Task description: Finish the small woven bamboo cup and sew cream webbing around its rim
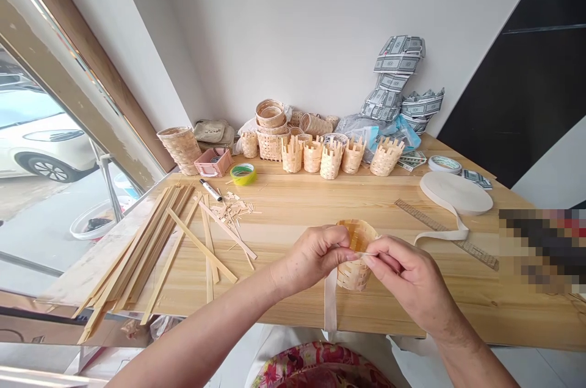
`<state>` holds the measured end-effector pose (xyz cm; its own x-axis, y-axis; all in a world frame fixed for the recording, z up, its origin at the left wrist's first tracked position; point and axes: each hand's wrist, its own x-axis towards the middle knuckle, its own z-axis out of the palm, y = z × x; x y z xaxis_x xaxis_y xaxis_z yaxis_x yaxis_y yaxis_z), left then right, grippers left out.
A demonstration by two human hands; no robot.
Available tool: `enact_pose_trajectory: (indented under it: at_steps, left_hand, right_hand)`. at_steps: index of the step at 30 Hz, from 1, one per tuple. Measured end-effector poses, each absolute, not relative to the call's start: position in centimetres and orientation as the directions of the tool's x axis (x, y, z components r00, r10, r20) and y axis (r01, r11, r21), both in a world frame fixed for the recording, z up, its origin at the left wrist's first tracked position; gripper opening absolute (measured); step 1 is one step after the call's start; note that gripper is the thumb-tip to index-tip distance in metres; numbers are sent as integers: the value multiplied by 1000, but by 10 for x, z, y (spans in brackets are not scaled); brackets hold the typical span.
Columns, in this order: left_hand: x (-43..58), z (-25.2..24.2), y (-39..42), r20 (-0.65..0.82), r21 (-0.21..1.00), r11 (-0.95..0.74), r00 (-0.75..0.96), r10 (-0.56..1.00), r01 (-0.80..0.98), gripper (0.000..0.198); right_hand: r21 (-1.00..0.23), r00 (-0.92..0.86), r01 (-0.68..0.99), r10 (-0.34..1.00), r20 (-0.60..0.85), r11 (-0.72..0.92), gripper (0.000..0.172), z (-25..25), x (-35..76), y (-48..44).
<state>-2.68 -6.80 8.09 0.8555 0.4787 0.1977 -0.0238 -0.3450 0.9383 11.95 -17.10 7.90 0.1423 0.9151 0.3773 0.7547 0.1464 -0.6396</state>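
A small woven wood-strip basket (353,275) stands upright near the table's front edge, partly hidden behind my hands. My left hand (320,251) is closed in a pinch at its left side. From the right, my right hand (405,269) pinches too, the fingertips almost meeting the left ones. A thin white strip (364,254) shows between both sets of fingertips; its exact kind is too small to tell. Below my left hand a cream fabric ribbon (330,302) hangs over the table edge; its upper end is hidden.
Flat wood strips (137,247) lie at left, beside offcuts (233,210), a marker (210,190) and yellow-green tape (243,174). Several small baskets (331,159) line the wall. At right are a ribbon roll (456,193), a ruler (444,232) and a tape roll (444,164).
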Motion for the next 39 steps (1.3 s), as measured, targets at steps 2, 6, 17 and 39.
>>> enact_pose_trajectory:
  at_steps: [2,6,17,39]
  left_hand:
    - [-27,79,-67,195,936,-351,852,485,-14,24]
    - [-28,76,-65,181,936,-351,838,514,13,25]
    - [-20,73,-68,94,993,-113,797,597,-32,38]
    - [-31,92,-76,506,356,-933,828,241,54,20]
  right_hand:
    - [-638,138,756,917,374,146,16,78,119,-170]
    - [-649,129,744,921,368,156,17,75,120,-169]
    - [-677,159,721,916,368,147,14,69,124,-167]
    - [-248,-71,941,853,517,228,24,125,165,-216]
